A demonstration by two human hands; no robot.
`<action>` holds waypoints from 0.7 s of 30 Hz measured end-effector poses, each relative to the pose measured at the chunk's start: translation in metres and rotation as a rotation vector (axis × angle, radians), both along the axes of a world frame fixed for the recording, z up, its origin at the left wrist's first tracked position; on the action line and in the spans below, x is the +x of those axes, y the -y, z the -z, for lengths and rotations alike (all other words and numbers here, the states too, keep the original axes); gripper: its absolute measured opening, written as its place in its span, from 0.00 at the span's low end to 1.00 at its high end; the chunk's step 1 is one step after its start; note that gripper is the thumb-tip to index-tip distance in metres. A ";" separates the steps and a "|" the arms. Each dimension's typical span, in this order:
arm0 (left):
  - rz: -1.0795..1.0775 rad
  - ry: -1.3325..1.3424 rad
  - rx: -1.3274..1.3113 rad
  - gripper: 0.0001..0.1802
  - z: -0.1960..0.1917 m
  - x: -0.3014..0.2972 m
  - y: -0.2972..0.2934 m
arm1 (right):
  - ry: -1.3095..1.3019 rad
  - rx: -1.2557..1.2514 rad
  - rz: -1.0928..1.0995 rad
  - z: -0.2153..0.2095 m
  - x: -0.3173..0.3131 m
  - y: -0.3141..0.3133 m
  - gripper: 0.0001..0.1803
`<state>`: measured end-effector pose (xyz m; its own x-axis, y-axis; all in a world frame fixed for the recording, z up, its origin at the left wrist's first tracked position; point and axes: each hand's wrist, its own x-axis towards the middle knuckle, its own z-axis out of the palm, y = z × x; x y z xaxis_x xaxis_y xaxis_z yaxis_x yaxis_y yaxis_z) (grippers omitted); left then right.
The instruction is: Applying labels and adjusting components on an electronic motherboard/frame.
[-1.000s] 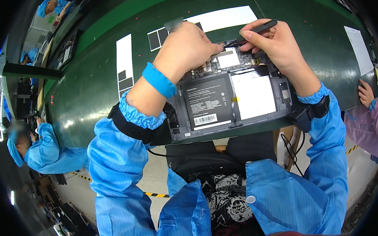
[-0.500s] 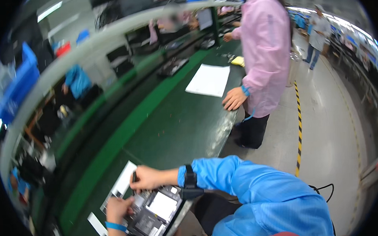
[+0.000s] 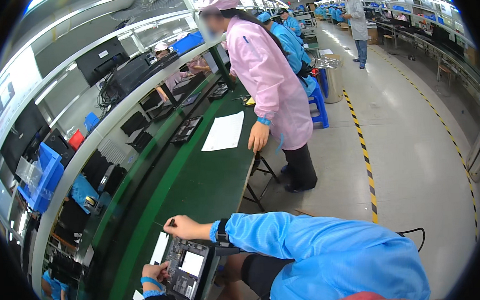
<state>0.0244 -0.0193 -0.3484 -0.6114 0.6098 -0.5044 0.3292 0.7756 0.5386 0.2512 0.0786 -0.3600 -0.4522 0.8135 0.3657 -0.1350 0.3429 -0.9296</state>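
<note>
A bare left hand [image 3: 157, 272] bends its fingers at the exposed circuit board [image 3: 175, 252] of an opened black laptop base [image 3: 183, 285], near the edge of a glossy green workbench [image 3: 207, 190] — whether it pinches anything cannot be told. The bare right hand [image 3: 184, 227] curls closed around a slim black tool [image 3: 171, 223] at the far corner. With the view aimed up the aisle, an unwatched slip could scratch the board — or a bump from the pink-smocked co-worker [image 3: 266, 78], leaning beyond a white paper sheet [image 3: 224, 132], could jolt it.

No legible print on the black battery [image 3: 180, 283] or white paper sheet [image 3: 224, 132].
</note>
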 end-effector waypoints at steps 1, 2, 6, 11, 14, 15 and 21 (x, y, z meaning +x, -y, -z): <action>-0.011 -0.019 0.026 0.21 0.001 0.000 0.000 | 0.070 0.047 0.068 0.003 0.009 0.000 0.16; -0.023 -0.037 0.052 0.21 0.003 -0.001 0.002 | 0.141 0.096 0.136 0.007 0.018 0.003 0.17; 0.064 -0.191 0.098 0.22 0.010 0.002 -0.002 | 0.258 0.094 0.073 0.031 0.050 0.020 0.18; 0.049 -0.218 0.136 0.22 0.008 0.016 0.000 | 0.340 0.164 -0.059 0.061 0.057 0.027 0.18; 0.076 -0.221 0.137 0.22 0.006 0.019 0.003 | 0.420 0.299 -0.032 0.069 0.058 0.028 0.19; 0.067 -0.215 0.135 0.22 0.006 0.018 0.006 | 0.426 0.298 -0.041 0.067 0.057 0.034 0.19; 0.067 -0.229 0.122 0.24 0.011 0.013 0.000 | 0.514 0.382 0.083 0.057 0.060 0.052 0.19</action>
<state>0.0375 -0.0194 -0.3590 -0.6572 0.7006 -0.2779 0.5021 0.6819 0.5319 0.3115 0.0267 -0.4175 -0.5879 0.7089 0.3896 0.3365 0.6523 -0.6792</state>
